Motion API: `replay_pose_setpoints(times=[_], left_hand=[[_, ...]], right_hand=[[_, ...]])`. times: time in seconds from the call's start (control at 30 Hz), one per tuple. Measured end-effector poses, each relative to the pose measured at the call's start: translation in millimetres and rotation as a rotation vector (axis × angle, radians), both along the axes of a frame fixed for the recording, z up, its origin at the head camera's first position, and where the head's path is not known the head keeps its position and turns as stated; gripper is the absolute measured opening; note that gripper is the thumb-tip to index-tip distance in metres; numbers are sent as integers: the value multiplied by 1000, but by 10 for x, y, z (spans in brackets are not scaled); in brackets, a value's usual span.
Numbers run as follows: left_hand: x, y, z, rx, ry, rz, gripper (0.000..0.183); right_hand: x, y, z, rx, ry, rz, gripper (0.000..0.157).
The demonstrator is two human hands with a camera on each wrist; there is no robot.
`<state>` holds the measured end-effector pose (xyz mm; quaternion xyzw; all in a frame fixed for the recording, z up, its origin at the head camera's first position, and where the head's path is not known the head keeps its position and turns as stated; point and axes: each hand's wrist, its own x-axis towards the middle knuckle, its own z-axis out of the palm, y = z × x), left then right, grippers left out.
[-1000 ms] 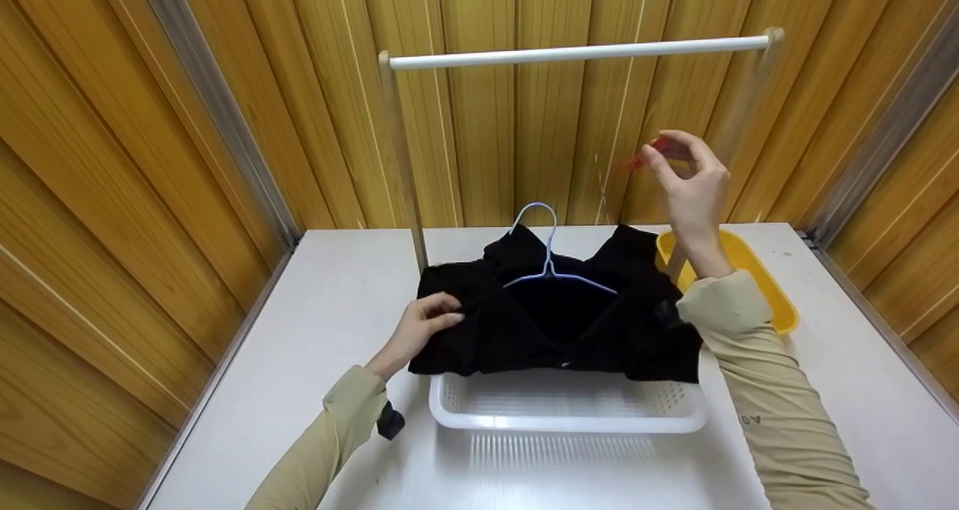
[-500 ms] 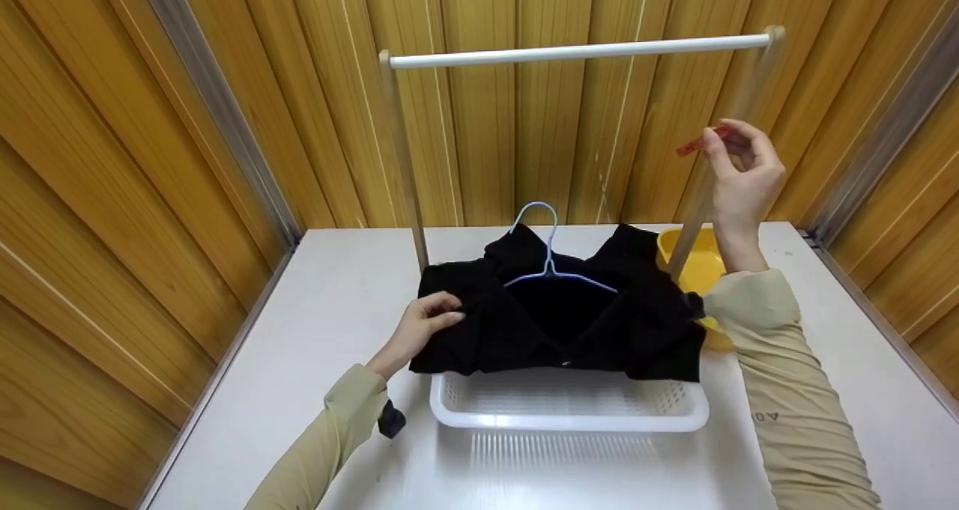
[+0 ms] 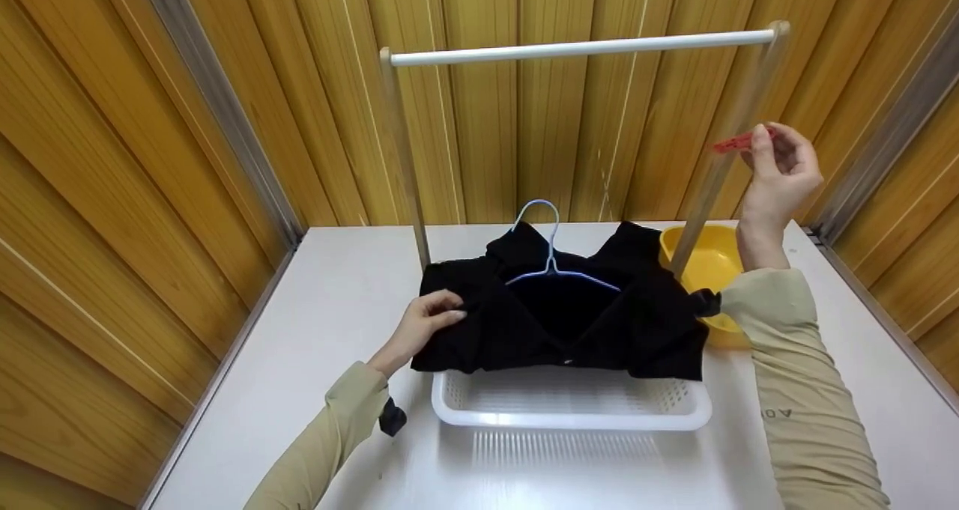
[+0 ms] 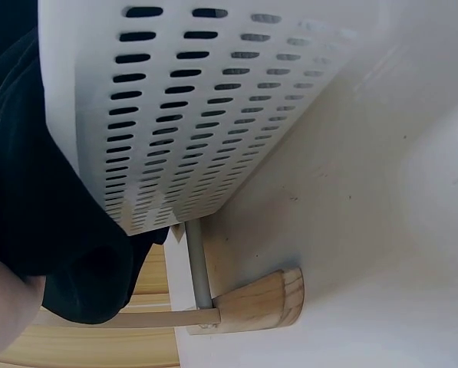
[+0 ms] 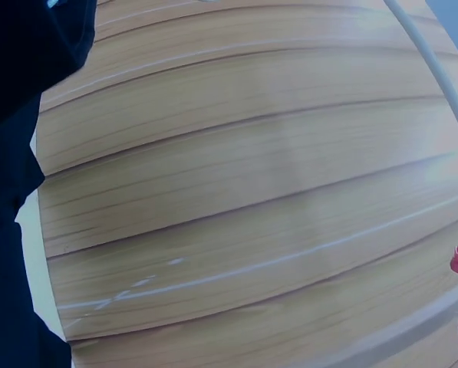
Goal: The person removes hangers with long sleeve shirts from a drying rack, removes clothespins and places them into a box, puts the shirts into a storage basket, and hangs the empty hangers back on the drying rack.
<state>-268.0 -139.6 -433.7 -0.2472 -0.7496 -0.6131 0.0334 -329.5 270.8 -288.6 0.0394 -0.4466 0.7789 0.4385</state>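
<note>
L hand (image 3: 428, 321) low, R hand (image 3: 781, 174) raised, pinching

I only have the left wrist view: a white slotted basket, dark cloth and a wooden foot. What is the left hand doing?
Observer: The left hand grips the left edge of a black shirt draped over the white basket.
Operator: Is anything in the shirt?
Observer: A light blue hanger sits in its neck opening.
Operator: And the right hand?
Observer: The right hand is raised beside the rack's right post, pinching a red clothes peg.
Operator: Anything else on the table?
Observer: A yellow tub behind the shirt's right side.
</note>
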Motion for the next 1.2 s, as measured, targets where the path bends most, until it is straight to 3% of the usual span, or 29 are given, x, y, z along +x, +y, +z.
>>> replay_pose_setpoints(times=[0.23,0.43,0.77,1.2], left_hand=[[25,-8,35,-18,-3,4,13],[33,-12,32,-8,-24,-1,14],[40,-10,27,-15,-12,-10,13],[57,-6,18,-13,-3,-6,13]], right_hand=[[-2,176,-56,-84,-69,-40,29],[-41,313,-159,-142,-184,-75,30],[-116,476,-533,-148,-412,-91,31],[-254,755,-987,-179,-541,-48,20]])
